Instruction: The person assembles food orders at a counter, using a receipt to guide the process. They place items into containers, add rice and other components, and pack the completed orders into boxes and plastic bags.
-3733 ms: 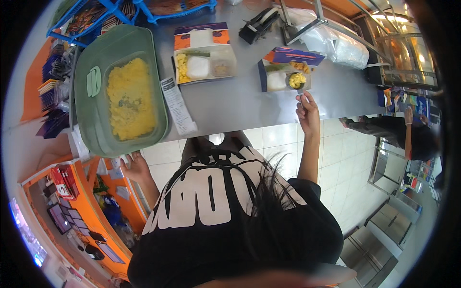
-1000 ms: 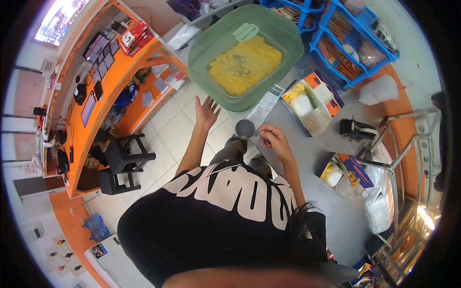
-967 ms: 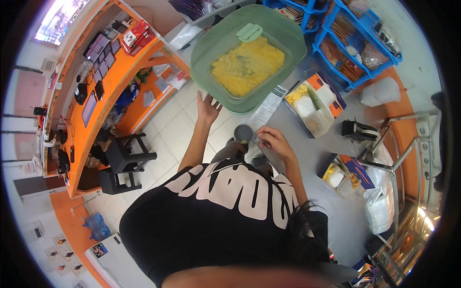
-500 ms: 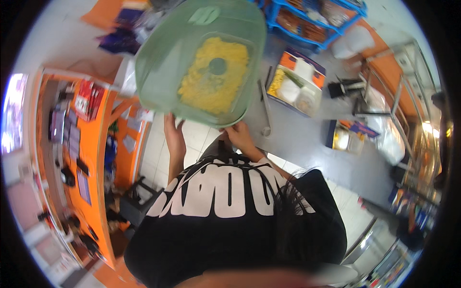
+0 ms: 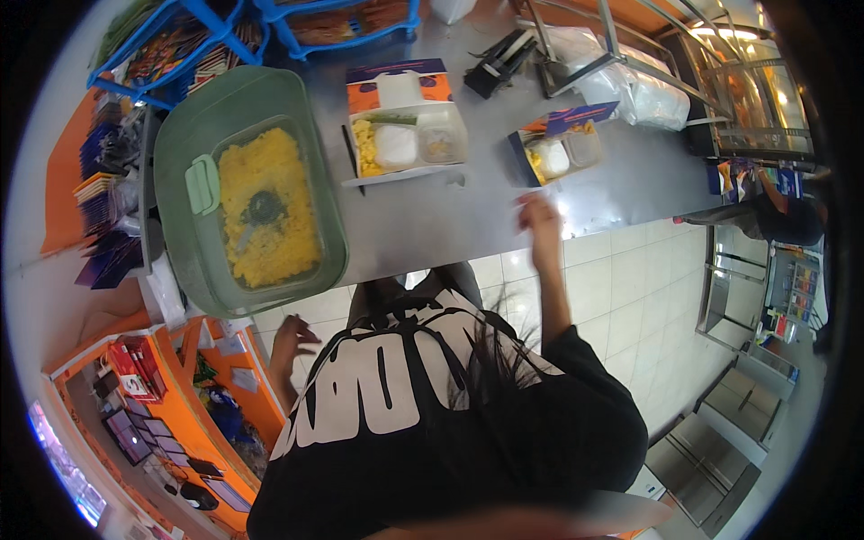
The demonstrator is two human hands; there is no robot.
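A large green tub (image 5: 184, 256) stands at the left of the steel counter, with yellow rice (image 5: 270, 193) showing through its clear panel and a pale green latch (image 5: 203, 185) beside that panel. Below its near corner is my left hand (image 5: 295, 340), empty, fingers apart. My right hand (image 5: 537, 216) is raised by the counter's front edge, close to a smaller open meal box (image 5: 580, 148); nothing shows in its slightly blurred, spread fingers. Another open meal box (image 5: 454, 135), orange and purple, holds yellow rice, a round white item, a green strip and a small clear cup.
Blue racks (image 5: 346, 27) of packets line the back. Black utensils (image 5: 500, 63) and a metal frame (image 5: 612, 54) with plastic bags (image 5: 648, 94) stand back right. An orange shelf unit (image 5: 171, 387) is at lower left. Another person (image 5: 765, 211) is at far right.
The tub, previously tilted up by my hands, now rests on the counter, released. My right hand has moved right toward the smaller meal box. My view has turned right.
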